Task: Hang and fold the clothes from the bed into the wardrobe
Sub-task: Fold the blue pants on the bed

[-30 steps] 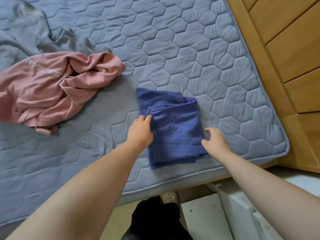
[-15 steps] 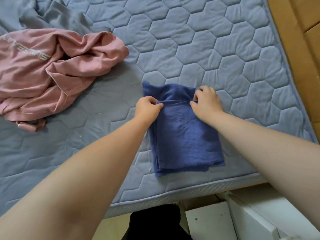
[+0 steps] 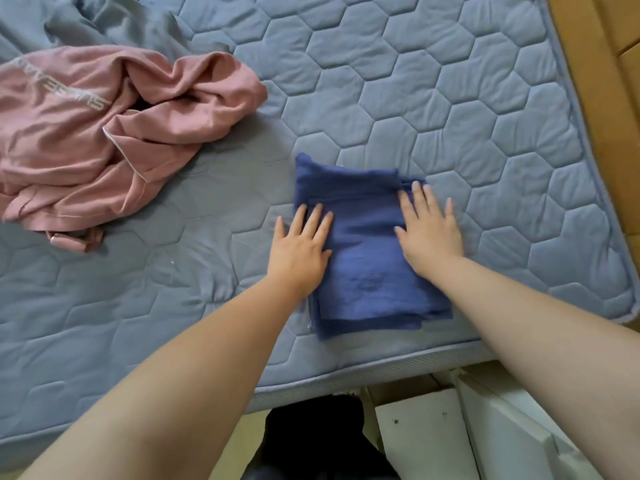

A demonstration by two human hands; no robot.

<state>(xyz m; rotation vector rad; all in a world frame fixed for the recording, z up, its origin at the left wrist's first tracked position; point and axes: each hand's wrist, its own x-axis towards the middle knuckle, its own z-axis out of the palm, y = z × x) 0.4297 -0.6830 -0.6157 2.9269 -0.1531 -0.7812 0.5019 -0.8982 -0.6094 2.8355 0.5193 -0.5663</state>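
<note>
A dark blue garment (image 3: 367, 258) lies folded into a rectangle near the front edge of the bed (image 3: 398, 81). My left hand (image 3: 301, 247) rests flat on its left edge, fingers straight and partly on the mattress. My right hand (image 3: 429, 233) presses flat on its right side with fingers spread. A crumpled pink garment (image 3: 104, 133) with pale lettering lies at the left of the bed. A grey garment (image 3: 114, 26) is bunched behind it at the top left.
The quilted blue-grey mattress has its corner at the right, next to a wooden floor (image 3: 609, 64). Below the bed's front edge stand white furniture panels (image 3: 450, 431) and my dark-clothed legs (image 3: 315, 441).
Both hands let go of the blue garment's upper fold, which they pinched half a second ago, and now lie flat on it. The fold lies flatter.
</note>
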